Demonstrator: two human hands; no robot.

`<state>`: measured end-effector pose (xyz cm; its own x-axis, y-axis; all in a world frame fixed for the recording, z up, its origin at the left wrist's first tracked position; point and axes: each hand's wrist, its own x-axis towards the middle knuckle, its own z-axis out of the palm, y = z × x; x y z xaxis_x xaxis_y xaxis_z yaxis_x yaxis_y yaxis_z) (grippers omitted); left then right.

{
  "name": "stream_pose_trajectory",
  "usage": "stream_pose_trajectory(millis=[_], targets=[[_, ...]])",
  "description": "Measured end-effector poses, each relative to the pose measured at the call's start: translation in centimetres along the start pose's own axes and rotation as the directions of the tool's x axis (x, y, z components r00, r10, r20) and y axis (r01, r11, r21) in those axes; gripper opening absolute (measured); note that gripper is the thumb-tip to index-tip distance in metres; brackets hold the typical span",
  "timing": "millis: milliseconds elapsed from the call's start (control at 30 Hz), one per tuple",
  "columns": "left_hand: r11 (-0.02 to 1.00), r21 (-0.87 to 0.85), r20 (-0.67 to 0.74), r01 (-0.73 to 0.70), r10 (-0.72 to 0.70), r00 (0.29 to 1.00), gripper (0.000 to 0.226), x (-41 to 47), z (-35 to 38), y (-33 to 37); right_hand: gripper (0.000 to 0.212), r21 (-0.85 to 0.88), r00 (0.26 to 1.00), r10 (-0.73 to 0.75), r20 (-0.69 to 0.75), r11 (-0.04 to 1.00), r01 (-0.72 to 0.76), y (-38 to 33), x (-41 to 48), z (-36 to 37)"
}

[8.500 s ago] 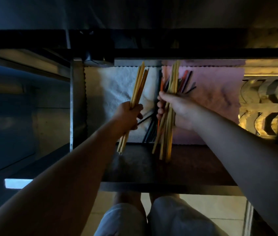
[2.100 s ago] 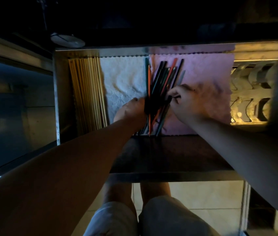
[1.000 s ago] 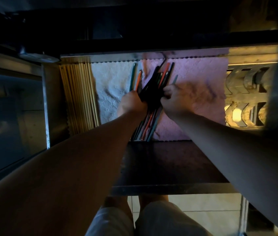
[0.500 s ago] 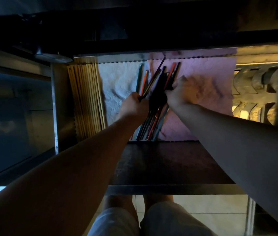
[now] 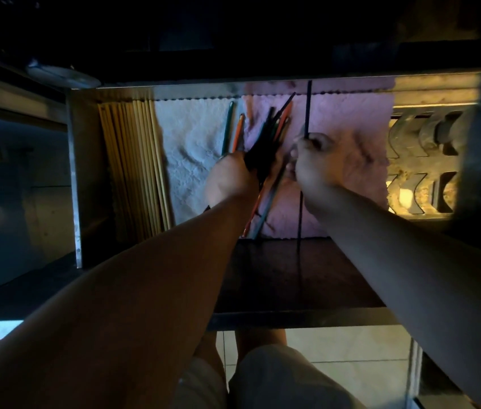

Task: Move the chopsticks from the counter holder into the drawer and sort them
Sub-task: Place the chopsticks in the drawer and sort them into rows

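The open metal drawer (image 5: 74, 172) is lined with a white cloth (image 5: 192, 149) and a pink cloth (image 5: 348, 119). A row of pale wooden chopsticks (image 5: 133, 166) lies side by side along its left wall. My left hand (image 5: 229, 178) is closed around a fanned bunch of dark, green and orange coloured chopsticks (image 5: 271, 134) over the seam of the two cloths. My right hand (image 5: 313, 160) pinches a single dark chopstick (image 5: 307, 110), held apart to the right of the bunch, pointing away from me. Its near end sticks out over the drawer's dark front part.
A metal rack with curved slots (image 5: 422, 160) sits lit at the drawer's right side. A round metal lid (image 5: 62, 76) rests on the dim counter above left. My knees (image 5: 263, 376) and the tiled floor (image 5: 351, 346) show below the drawer front.
My right hand has drawn one dark chopstick out of the bunch and moved it to the right. My left hand still holds the rest of the coloured ones.
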<state>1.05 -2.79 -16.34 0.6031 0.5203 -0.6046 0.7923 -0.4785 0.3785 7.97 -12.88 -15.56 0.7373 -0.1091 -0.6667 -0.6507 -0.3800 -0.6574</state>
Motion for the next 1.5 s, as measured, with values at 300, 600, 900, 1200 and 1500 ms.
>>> stream_pose_trajectory(millis=[300, 600, 900, 1200, 1500], targets=[[0.990, 0.138, -0.063, -0.041, 0.050, 0.997, 0.029, 0.3, 0.7, 0.2, 0.021, 0.162, 0.998, -0.031, 0.060, 0.987, 0.020, -1.5, -1.5, -0.3], [0.999, 0.043, -0.019, 0.017, -0.016, 1.000, 0.036, 0.8, 0.3, 0.9, 0.024, 0.142, 0.993, -0.047, 0.106, 0.989, 0.032, -1.3, -2.1, -0.7], [0.994, -0.105, 0.077, 0.006, 0.002, 0.997, 0.029, 0.0, -1.3, 0.2, 0.013, 0.116, 0.991, -0.019, 0.135, 0.993, 0.003, -1.2, -2.0, -0.1], [0.998, 0.065, 0.046, -0.022, 0.019, 0.999, 0.025, -0.5, -4.0, -3.9, 0.024, 0.098, 0.996, 0.066, 0.065, 0.993, -0.072, -1.1, -1.7, 0.7], [0.983, -0.046, 0.119, 0.175, -0.169, 0.978, 0.029, 0.3, -2.4, -3.0, 0.022, 0.033, 0.996, 0.039, 0.074, 0.999, -0.042, -1.0, -1.8, 0.0]])
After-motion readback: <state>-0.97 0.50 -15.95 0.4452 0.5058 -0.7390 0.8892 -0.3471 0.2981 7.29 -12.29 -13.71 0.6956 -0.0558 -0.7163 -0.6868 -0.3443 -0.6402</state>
